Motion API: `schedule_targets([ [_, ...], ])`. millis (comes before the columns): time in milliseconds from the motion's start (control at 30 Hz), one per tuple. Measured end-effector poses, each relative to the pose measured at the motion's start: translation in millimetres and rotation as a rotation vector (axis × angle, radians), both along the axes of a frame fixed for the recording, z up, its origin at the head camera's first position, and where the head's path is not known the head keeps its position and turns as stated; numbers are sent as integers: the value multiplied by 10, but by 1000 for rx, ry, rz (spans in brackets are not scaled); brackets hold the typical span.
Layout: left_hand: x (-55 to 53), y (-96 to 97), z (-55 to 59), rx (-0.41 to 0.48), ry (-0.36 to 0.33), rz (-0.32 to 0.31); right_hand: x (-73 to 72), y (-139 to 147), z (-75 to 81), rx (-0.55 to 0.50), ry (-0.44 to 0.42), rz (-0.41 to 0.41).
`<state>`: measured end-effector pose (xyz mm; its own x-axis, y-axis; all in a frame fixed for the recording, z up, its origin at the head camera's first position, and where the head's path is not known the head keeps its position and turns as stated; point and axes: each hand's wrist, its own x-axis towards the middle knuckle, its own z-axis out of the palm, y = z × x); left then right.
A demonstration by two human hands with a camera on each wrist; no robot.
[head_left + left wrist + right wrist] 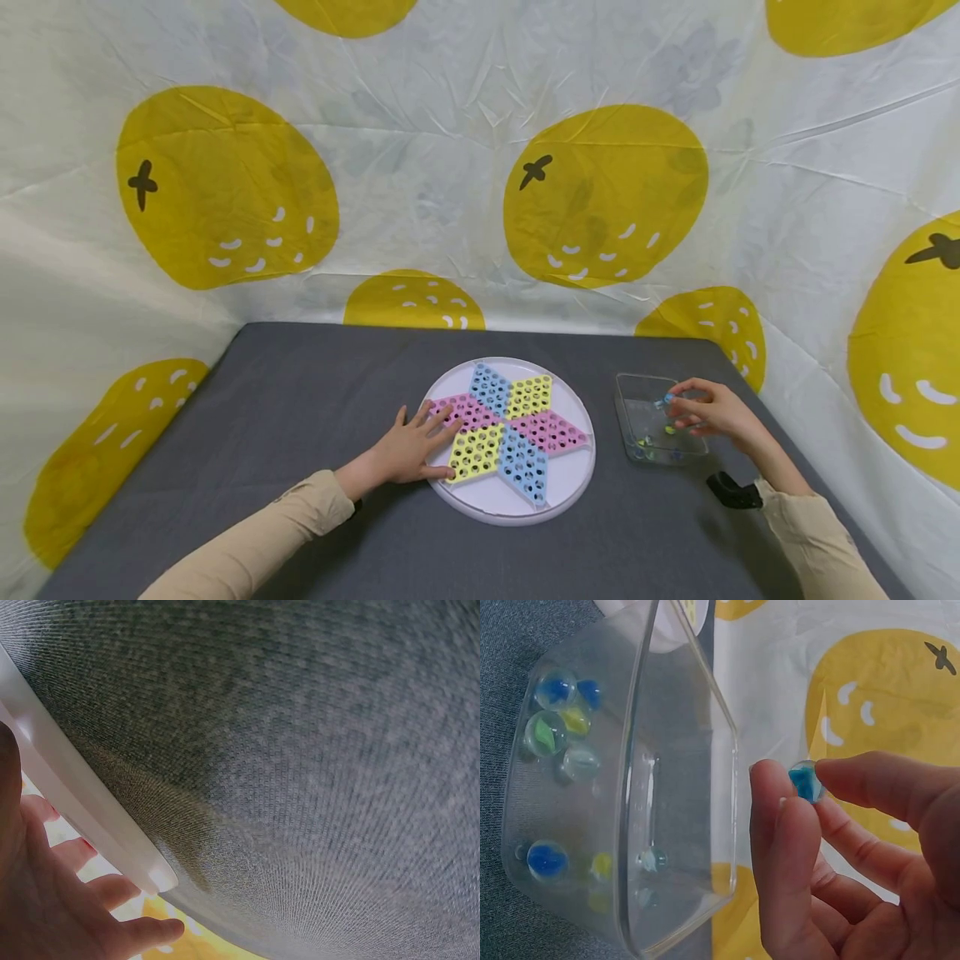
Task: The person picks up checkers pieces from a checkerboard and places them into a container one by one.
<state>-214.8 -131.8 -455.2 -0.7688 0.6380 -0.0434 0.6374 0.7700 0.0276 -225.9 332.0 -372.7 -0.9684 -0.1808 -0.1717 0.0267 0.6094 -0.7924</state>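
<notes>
A round white Chinese checkers board (pixel 573 479) lies on the table, its star of pink, yellow and blue holed sections facing up. My left hand (pixel 411 448) rests over its left edge, fingers spread; the left wrist view shows them by the white rim. To the right stands a clear plastic box (pixel 679 825). Just above that box, my right hand (pixel 712 410) pinches a clear marble (pixel 805 782) with a blue swirl between thumb and fingertips. Several more marbles (pixel 546 733), with blue, green, yellow and white swirls, lie in the box.
Dark grey cloth (pixel 300 400) covers the table. Behind it and at both sides hangs a white sheet (pixel 420 192) printed with large yellow fruit. A black strap piece (pixel 733 492) sits at my right wrist, by the box's near right corner.
</notes>
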Motion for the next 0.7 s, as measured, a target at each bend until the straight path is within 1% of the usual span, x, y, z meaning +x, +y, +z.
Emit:
schedule_targets([
  [300, -16, 14, -2, 1, -5, -7, -18, -24, -15, -2, -11, -4],
  [600, -32, 4, -20, 4, -18, -1, -10, -90, -49, 0, -10, 18],
  [700, -31, 0, -31, 4, -19, 2, -1, -125, -64, -7, -6, 36],
])
